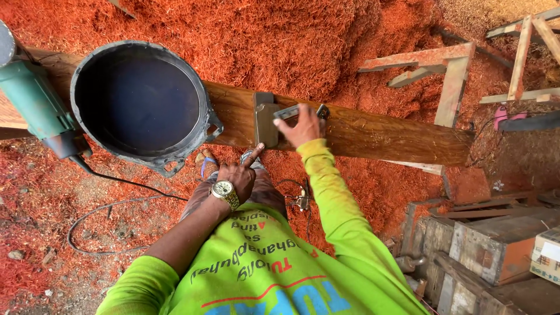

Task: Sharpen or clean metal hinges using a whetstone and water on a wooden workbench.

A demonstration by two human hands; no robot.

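Observation:
A long brown wooden plank (379, 134) runs across the view. My right hand (303, 125) rests on it, fingers closed over a small metal measuring tool (290, 112) that lies beside a grey square block (264, 119) on the plank. My left hand (240, 175), with a gold wristwatch, sits at the plank's near edge, its index finger pointing up at the block's lower corner and holding nothing. Both arms wear bright green sleeves.
A black bucket (140, 102) stands on the plank at left, beside a green power tool (38, 105) whose cable (111, 201) trails over the ground. Red sawdust (280, 41) covers the ground. Wooden trestles (449, 76) stand at right, wooden crates (484, 245) at lower right.

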